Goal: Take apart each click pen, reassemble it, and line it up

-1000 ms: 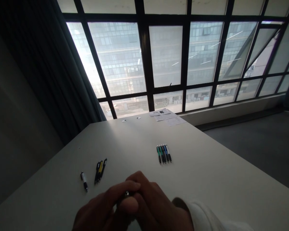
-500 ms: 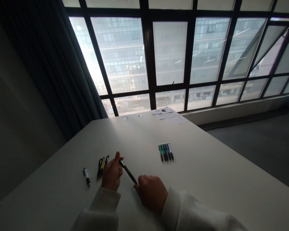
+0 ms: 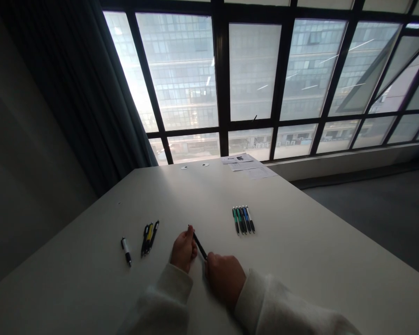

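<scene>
Slim black pen, its barrel smooth and narrow, is held tilted above the table, pinched near its upper end by the narrowly closed fingers of the left hand. Its lower end is met by the curled fingers of the right hand, though whether it is gripped there cannot be told. Both wrists are covered by the soft, fuzzy cuffs of a white knit sweater. On the pale, matte tabletop, a tight cluster of black and yellow pens lies to the left of the hands, with a single white-and-black pen beyond it. A neat row of slender green, blue and black pens lies side by side to the right. Printed paper sheets rest at the far edge, beside two small round discs. Black-framed windows rise behind, flanked by heavy, pleated curtains.
</scene>
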`<state>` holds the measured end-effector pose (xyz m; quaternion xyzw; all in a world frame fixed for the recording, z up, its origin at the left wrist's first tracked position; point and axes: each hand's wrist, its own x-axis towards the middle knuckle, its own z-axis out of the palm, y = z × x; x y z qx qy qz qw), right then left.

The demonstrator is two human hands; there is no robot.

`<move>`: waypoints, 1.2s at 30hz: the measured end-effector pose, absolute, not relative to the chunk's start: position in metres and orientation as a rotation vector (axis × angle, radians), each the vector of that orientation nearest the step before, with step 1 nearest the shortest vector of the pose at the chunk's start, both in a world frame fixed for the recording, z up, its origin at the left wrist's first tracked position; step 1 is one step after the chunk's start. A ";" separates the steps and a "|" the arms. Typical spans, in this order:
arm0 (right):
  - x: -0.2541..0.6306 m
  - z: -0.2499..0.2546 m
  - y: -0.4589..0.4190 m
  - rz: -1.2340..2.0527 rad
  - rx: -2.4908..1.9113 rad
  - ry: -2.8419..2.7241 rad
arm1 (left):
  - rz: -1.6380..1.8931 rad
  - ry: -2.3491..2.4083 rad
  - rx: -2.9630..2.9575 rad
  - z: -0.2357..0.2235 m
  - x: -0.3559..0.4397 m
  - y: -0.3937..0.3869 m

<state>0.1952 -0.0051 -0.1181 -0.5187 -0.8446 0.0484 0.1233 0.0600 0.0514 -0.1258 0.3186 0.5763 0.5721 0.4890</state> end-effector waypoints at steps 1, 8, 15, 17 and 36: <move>0.197 -0.119 -0.001 0.147 -1.545 -2.455 | 1.401 1.422 0.821 -0.128 0.062 0.052; 0.220 -0.127 0.032 0.171 -1.843 -2.286 | 1.418 1.490 1.033 -0.132 0.069 0.048; 0.226 -0.132 0.040 0.173 -1.935 -2.191 | 1.324 1.447 1.104 -0.130 0.072 0.042; 0.227 -0.131 0.041 0.176 -1.957 -2.173 | 1.309 1.445 1.115 -0.131 0.072 0.042; 0.243 -0.122 0.052 0.207 -2.035 -2.063 | 1.259 1.466 1.160 -0.137 0.070 0.046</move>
